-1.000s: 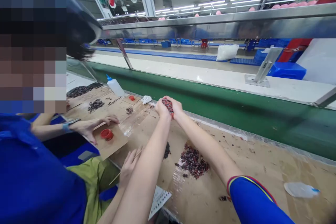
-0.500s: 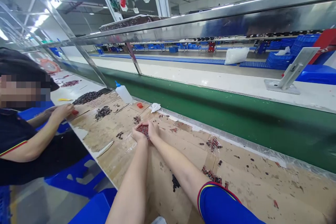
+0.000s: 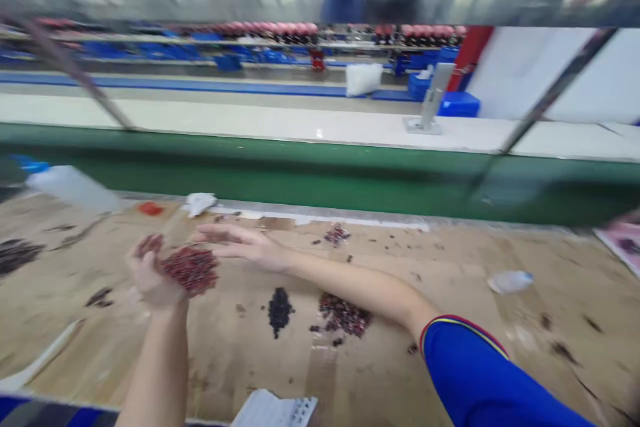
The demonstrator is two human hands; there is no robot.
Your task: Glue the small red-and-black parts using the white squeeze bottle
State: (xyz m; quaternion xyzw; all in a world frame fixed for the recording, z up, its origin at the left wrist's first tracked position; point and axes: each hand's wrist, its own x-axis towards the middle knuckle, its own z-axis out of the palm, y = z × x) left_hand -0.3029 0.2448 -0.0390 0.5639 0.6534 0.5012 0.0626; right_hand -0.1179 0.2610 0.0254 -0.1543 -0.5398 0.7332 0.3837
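A heap of small, thin dark-red pieces (image 3: 190,271) lies on the brown cardboard sheet (image 3: 220,360), too blurred to name more exactly. My left hand (image 3: 156,273) stands on edge at the heap's left side, palm towards it and fingers loosely bent; it touches the heap but is not closed round it. To the right of and just beyond the heap is my right hand (image 3: 245,245), its fingers stretched out and nothing in them. Nearer my right forearm are a pile of black pieces (image 3: 280,311) and a larger pile of mixed red and black pieces (image 3: 345,315).
At the far left a white squeeze bottle (image 3: 75,185) stands near an orange-red cap (image 3: 150,208) and a crumpled white tissue (image 3: 199,204). A green belt (image 3: 320,177) runs behind the worktop. Notebook paper (image 3: 275,408) sits at the front edge; a small clear bottle (image 3: 510,281) lies right.
My two hands, cupped together round the red pieces before, have come apart, and the pieces now lie heaped between them. The view has swung right, and the person at the left is out of sight.
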